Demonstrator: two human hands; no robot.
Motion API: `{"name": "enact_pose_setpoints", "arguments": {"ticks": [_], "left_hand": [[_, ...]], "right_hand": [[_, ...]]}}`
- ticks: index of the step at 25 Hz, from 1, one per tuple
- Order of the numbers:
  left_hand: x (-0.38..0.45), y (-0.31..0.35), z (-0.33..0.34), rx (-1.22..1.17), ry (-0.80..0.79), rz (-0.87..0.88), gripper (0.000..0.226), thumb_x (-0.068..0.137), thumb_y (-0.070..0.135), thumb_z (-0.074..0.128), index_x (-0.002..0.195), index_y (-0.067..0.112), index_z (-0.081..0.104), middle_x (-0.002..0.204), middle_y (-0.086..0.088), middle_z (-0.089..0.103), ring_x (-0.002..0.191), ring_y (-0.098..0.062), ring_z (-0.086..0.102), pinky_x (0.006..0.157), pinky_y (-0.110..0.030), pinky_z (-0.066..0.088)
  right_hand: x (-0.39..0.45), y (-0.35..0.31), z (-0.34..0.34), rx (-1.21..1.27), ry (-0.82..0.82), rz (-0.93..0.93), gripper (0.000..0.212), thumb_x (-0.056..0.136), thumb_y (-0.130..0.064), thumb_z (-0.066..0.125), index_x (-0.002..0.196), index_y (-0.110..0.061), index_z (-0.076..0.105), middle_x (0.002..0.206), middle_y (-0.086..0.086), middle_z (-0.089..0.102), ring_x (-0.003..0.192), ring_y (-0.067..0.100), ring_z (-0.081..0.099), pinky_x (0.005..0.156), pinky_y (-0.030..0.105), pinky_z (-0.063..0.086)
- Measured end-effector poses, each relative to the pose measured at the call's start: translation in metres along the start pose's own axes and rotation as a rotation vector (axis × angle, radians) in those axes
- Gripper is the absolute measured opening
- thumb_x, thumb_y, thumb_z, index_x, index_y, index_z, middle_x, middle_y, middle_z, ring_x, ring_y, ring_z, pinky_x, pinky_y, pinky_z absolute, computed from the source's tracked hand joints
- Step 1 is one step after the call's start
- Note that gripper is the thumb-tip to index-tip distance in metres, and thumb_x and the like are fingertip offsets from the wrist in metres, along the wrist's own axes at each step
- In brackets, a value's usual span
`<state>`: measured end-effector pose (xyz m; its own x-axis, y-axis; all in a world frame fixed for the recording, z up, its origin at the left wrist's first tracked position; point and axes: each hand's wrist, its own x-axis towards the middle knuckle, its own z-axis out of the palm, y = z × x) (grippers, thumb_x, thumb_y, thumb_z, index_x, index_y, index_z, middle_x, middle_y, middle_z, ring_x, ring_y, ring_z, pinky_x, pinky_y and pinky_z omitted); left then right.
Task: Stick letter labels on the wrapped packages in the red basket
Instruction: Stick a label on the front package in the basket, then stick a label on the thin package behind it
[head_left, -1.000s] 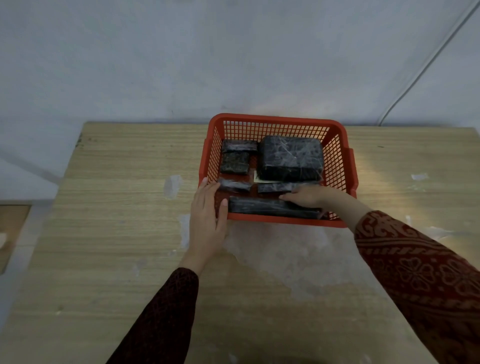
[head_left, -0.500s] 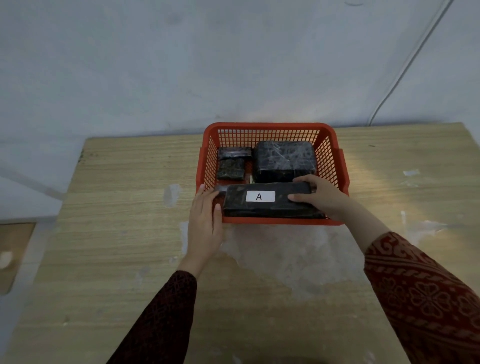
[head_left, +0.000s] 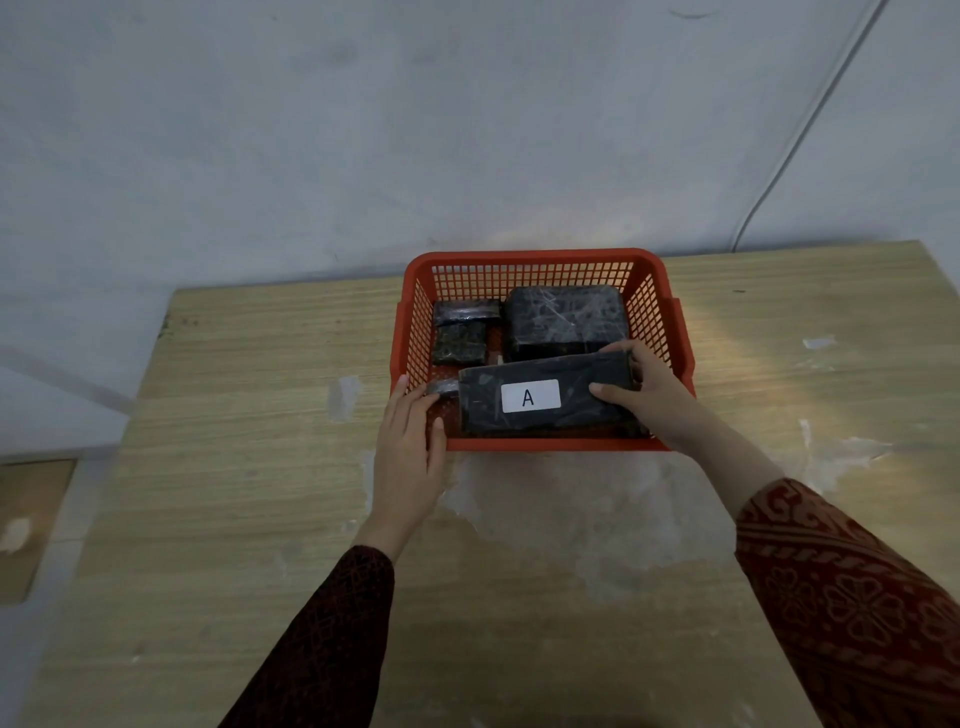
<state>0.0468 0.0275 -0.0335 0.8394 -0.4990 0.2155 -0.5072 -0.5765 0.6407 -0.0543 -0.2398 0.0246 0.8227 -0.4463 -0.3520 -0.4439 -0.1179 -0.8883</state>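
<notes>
A red mesh basket (head_left: 535, 262) stands on the wooden table and holds several black wrapped packages. My right hand (head_left: 647, 389) grips the right end of a long flat package (head_left: 582, 402), tilted up at the basket's front, its white label (head_left: 530, 396) printed "A" facing me. My left hand (head_left: 410, 447) rests with fingers apart on the basket's front left corner, holding nothing. Behind sit a large blocky package (head_left: 563, 319) at the back right and two small packages (head_left: 462, 332) at the back left. A slim wrapped package (head_left: 444, 387) pokes out near my left fingertips.
The wooden table (head_left: 234, 493) has pale scuffed patches in front of the basket. A grey wall rises just behind the basket, with a thin cable (head_left: 789, 150) running down it at the right. The table's left edge drops to the floor.
My right hand has turned the long package up from lying flat at the basket's front, so its "A" label shows. My left hand stayed on the basket's corner.
</notes>
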Motion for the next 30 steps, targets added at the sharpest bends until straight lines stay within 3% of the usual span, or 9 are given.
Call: {"name": "enact_pose_setpoints", "arguments": {"ticks": [4, 8, 11, 14, 19, 23, 25, 30], "left_hand": [[0.0, 0.0, 0.001, 0.0, 0.014, 0.014, 0.041, 0.1, 0.024, 0.033, 0.13, 0.006, 0.054, 0.141, -0.01, 0.051, 0.147, -0.018, 0.02, 0.121, -0.034, 0.019], [0.001, -0.001, 0.004, 0.004, 0.034, 0.026, 0.039, 0.099, 0.02, 0.035, 0.128, 0.004, 0.056, 0.139, -0.011, 0.052, 0.147, -0.021, 0.021, 0.121, -0.035, 0.02], [0.002, -0.002, 0.007, -0.008, 0.052, 0.032, 0.038, 0.098, 0.018, 0.036, 0.125, 0.003, 0.056, 0.136, -0.012, 0.054, 0.146, -0.021, 0.023, 0.12, -0.033, 0.019], [0.002, -0.002, 0.008, -0.009, 0.066, 0.034, 0.036, 0.097, 0.016, 0.037, 0.124, 0.001, 0.057, 0.134, -0.013, 0.056, 0.145, -0.022, 0.024, 0.12, -0.029, 0.017], [0.002, -0.002, 0.01, 0.014, 0.092, 0.054, 0.036, 0.097, 0.015, 0.036, 0.119, 0.0, 0.06, 0.13, -0.015, 0.059, 0.144, -0.022, 0.026, 0.119, -0.03, 0.019], [0.002, -0.002, 0.009, 0.033, 0.089, 0.051, 0.037, 0.097, 0.016, 0.036, 0.12, -0.001, 0.06, 0.13, -0.016, 0.059, 0.144, -0.022, 0.025, 0.12, -0.028, 0.018], [0.002, -0.001, 0.008, 0.041, 0.079, 0.048, 0.037, 0.097, 0.016, 0.036, 0.12, -0.001, 0.059, 0.131, -0.016, 0.058, 0.144, -0.022, 0.025, 0.12, -0.029, 0.018], [0.001, -0.001, 0.004, 0.139, 0.054, 0.054, 0.035, 0.096, 0.018, 0.038, 0.118, 0.004, 0.061, 0.131, -0.013, 0.059, 0.142, -0.024, 0.032, 0.115, -0.049, 0.024]], "right_hand": [[0.008, 0.006, 0.001, -0.082, -0.046, 0.186, 0.044, 0.082, -0.013, 0.07, 0.12, -0.015, 0.048, 0.108, 0.002, 0.054, 0.093, 0.014, 0.055, 0.066, 0.021, 0.048], [0.023, -0.001, -0.002, -0.16, -0.176, 0.257, 0.045, 0.08, -0.012, 0.072, 0.12, -0.014, 0.052, 0.107, 0.002, 0.055, 0.097, 0.017, 0.056, 0.078, 0.028, 0.051], [0.035, -0.007, 0.0, -0.327, -0.246, 0.202, 0.044, 0.08, -0.013, 0.072, 0.121, -0.016, 0.054, 0.105, -0.002, 0.052, 0.1, 0.017, 0.052, 0.074, 0.025, 0.049], [0.042, -0.001, 0.003, -0.451, -0.259, 0.167, 0.043, 0.08, -0.017, 0.073, 0.119, -0.02, 0.055, 0.113, 0.001, 0.051, 0.109, 0.023, 0.052, 0.087, 0.037, 0.05], [0.04, 0.006, 0.014, -0.696, -0.221, 0.064, 0.05, 0.083, -0.025, 0.07, 0.129, -0.019, 0.051, 0.127, 0.007, 0.056, 0.118, 0.027, 0.052, 0.09, 0.029, 0.04], [0.039, 0.005, 0.037, -0.859, -0.202, -0.058, 0.056, 0.085, -0.028, 0.066, 0.137, -0.021, 0.046, 0.135, 0.015, 0.053, 0.124, 0.031, 0.049, 0.104, 0.039, 0.041], [0.038, 0.002, 0.049, -0.952, -0.207, -0.074, 0.059, 0.088, -0.029, 0.063, 0.142, -0.022, 0.04, 0.136, 0.018, 0.05, 0.123, 0.034, 0.049, 0.104, 0.043, 0.042], [0.04, -0.014, 0.048, -1.222, -0.276, -0.107, 0.059, 0.091, -0.041, 0.054, 0.144, -0.026, 0.034, 0.129, 0.016, 0.045, 0.117, 0.035, 0.049, 0.092, 0.045, 0.047]]}}
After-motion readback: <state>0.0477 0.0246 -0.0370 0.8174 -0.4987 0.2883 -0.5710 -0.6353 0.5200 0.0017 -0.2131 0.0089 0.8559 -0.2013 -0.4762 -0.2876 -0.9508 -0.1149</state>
